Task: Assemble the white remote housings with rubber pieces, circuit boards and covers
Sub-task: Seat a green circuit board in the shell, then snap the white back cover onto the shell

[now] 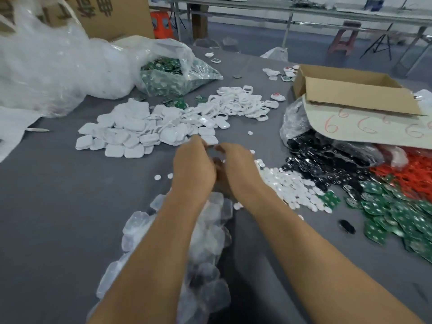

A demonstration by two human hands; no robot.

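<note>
My left hand (192, 166) and my right hand (236, 169) meet over the middle of the grey table (58, 195), fingers curled round a small white housing piece (216, 157) that they mostly hide. Beyond them lies a heap of white covers (131, 132) and a heap of white ring-shaped housings (243, 101). Small white rubber pieces (285, 185) are spread to the right of my right hand. Green circuit boards (397, 216) lie at the far right. Clear translucent covers (208, 230) are piled under my forearms.
A plastic bag of green boards (163, 76) and big clear bags (46, 66) stand at the back left. A cardboard box (350, 90) sits back right, above bagged black pieces (327, 157) and red pieces (411, 169). A single black piece (347, 226) lies alone.
</note>
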